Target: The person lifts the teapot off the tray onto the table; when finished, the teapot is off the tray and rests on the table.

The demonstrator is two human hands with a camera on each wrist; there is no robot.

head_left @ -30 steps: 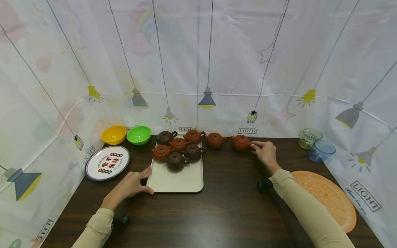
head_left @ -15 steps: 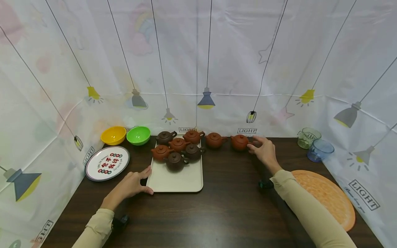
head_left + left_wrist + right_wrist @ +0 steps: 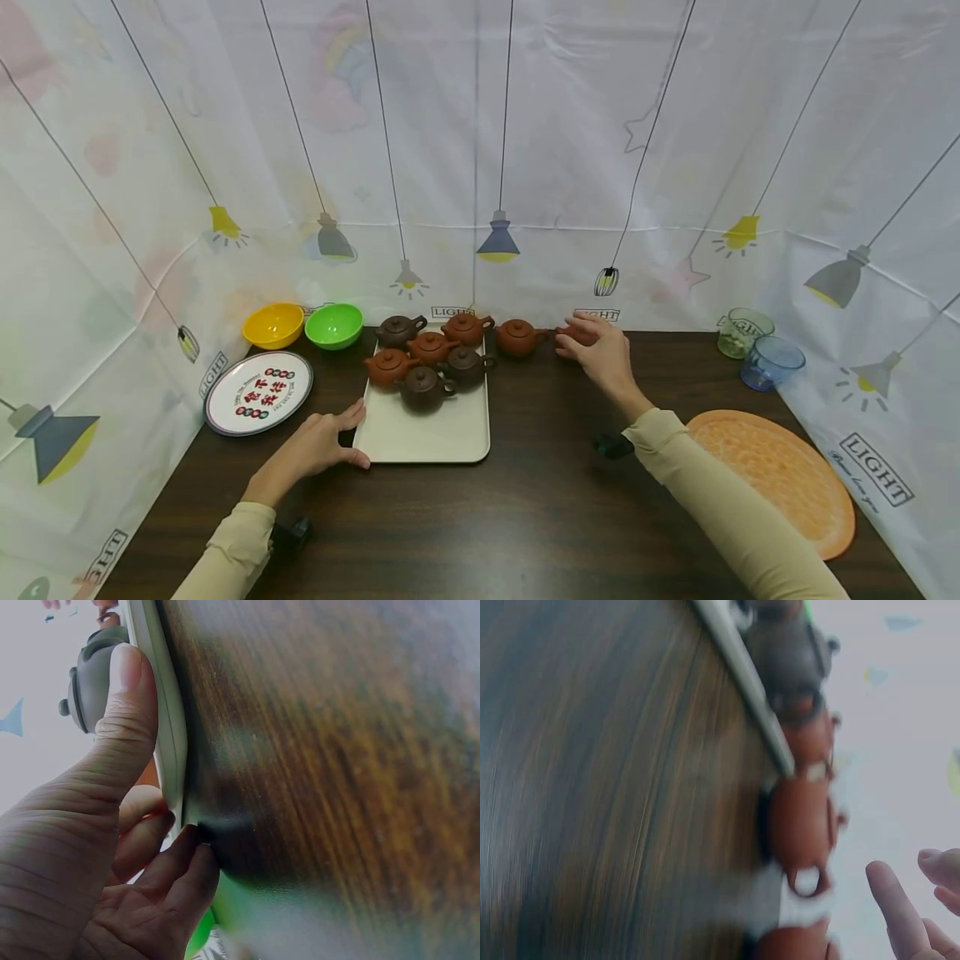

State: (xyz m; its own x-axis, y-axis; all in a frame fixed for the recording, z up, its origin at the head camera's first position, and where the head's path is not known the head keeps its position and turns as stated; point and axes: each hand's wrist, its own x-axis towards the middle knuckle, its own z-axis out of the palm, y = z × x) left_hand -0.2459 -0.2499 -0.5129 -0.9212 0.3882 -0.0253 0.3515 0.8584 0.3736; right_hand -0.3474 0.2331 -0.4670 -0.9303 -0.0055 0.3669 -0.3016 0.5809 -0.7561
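Note:
A cream tray (image 3: 422,437) bears several small clay teapots, some reddish-brown, like this red teapot (image 3: 389,367), others dark, like this dark teapot (image 3: 422,389). My left hand (image 3: 318,446) rests on the tray's front left edge, thumb and index finger spread; in the left wrist view the thumb (image 3: 133,712) overlaps the rim. Right of the tray stands a reddish teapot (image 3: 519,338). My right hand (image 3: 606,360) holds nothing, its fingers loosely apart over another reddish teapot (image 3: 576,335), mostly hidden behind it. Its fingers (image 3: 900,911) stand clear of the teapots in the right wrist view.
A yellow bowl (image 3: 273,326), a green bowl (image 3: 334,326) and a printed plate (image 3: 258,393) are on the left. A green glass (image 3: 745,332), a blue glass (image 3: 772,363) and an orange round mat (image 3: 780,483) are on the right. A patterned curtain (image 3: 480,167) hangs behind the table.
My right hand has let go of the rightmost teapot's handle, lifted away and moved left across it. The left hand has stayed at the tray.

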